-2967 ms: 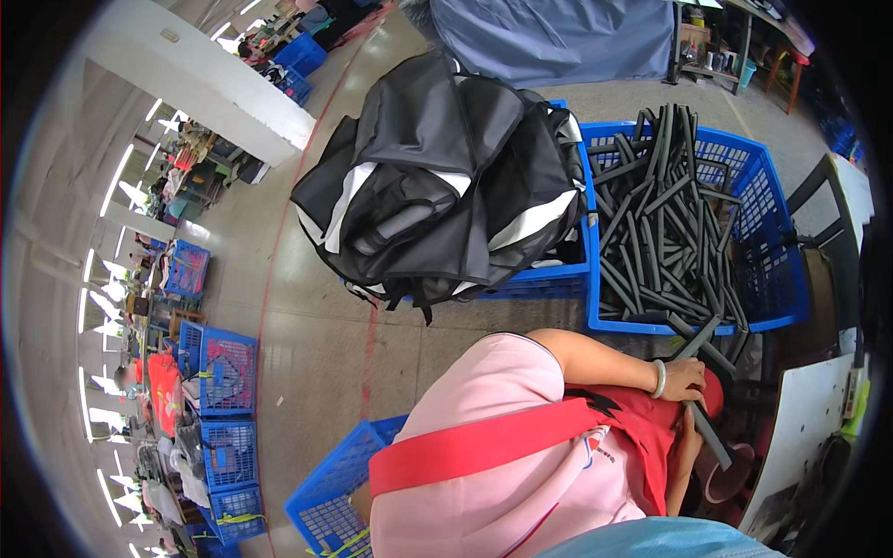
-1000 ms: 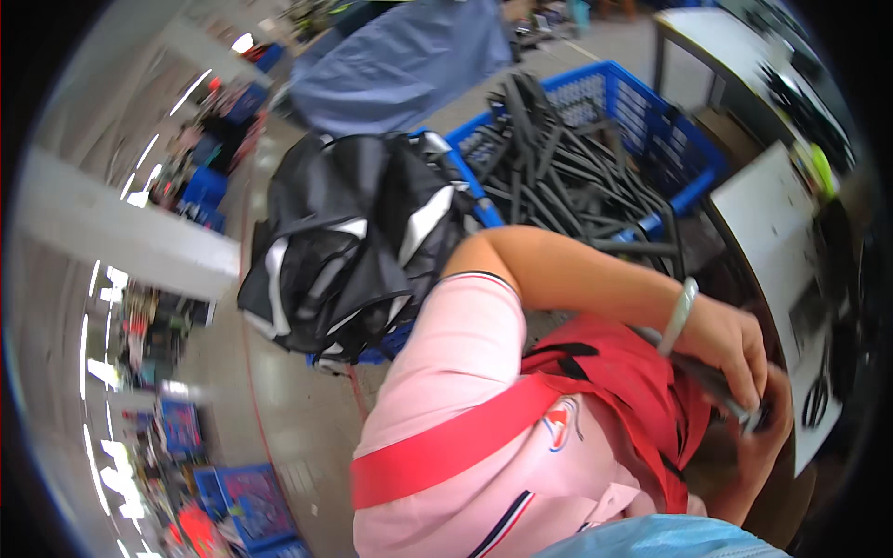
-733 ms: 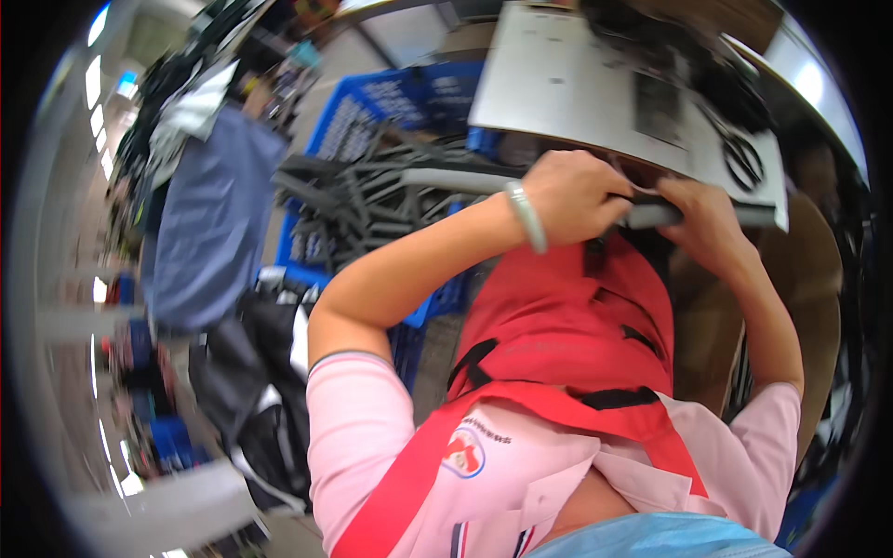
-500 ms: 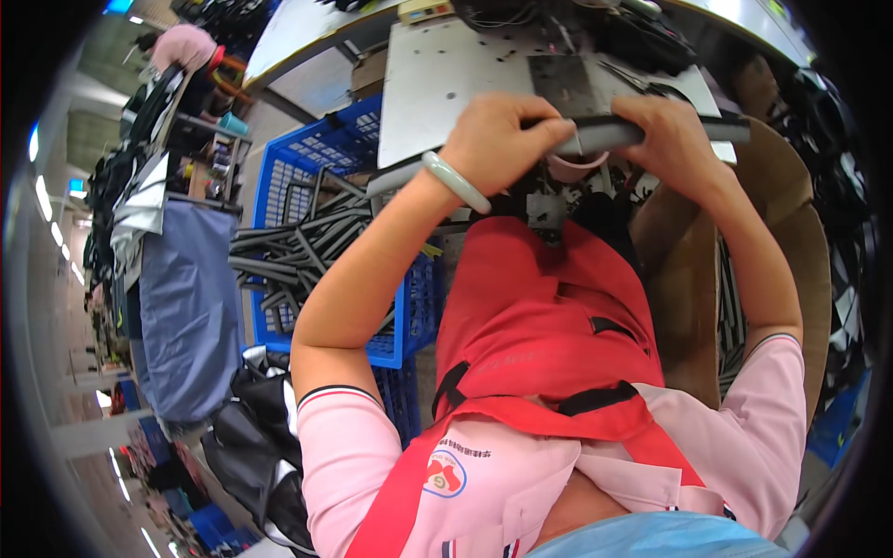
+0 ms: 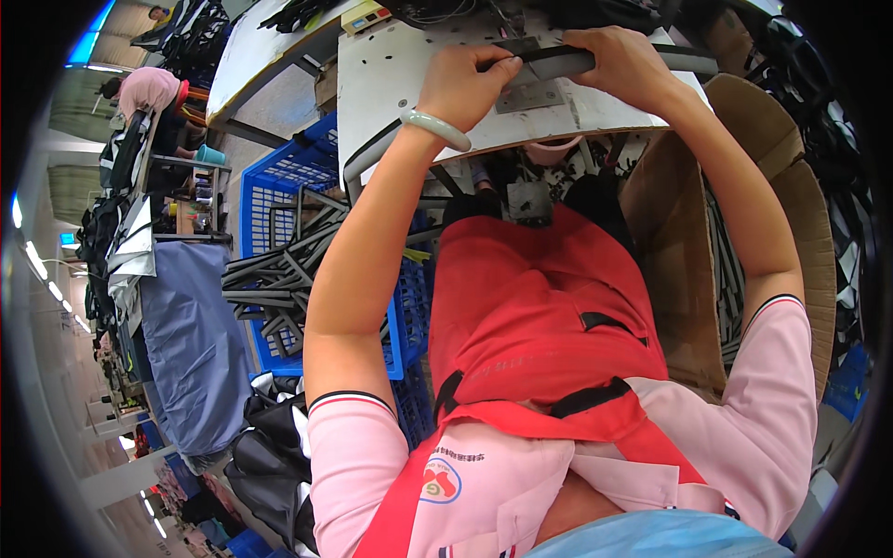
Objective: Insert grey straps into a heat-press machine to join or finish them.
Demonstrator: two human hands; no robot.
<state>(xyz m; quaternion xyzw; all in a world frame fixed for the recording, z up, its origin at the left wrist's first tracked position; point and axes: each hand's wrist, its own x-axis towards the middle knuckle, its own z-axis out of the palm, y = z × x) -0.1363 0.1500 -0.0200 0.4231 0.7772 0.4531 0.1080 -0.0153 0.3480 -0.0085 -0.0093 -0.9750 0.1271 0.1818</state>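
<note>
A long grey-and-black padded strip [image 5: 551,65] lies curved across the far part of my view. My left hand [image 5: 462,86], closed with thumb and fingers pinched, grips it left of its middle. On the other side, my right hand [image 5: 621,65] is wrapped over the strip. One end droops left past my left wrist to the table edge; the other reaches right beyond my right hand. Beneath the hands are a white worktable [image 5: 383,86] and a small metal plate [image 5: 530,97]. Part of a machine [image 5: 502,13] shows just beyond the strip.
A blue plastic crate [image 5: 402,358] holding many grey-black strips [image 5: 288,260] stands at the left. An open cardboard box [image 5: 674,270] with more strips sits at the right. Under the table edge is a pink container [image 5: 551,152]. A person in pink [image 5: 149,91] is far left.
Both hands have moved farther away with the strip, over the worktable and up to the machine. The strip's left part has come along. My view has shifted slightly.
</note>
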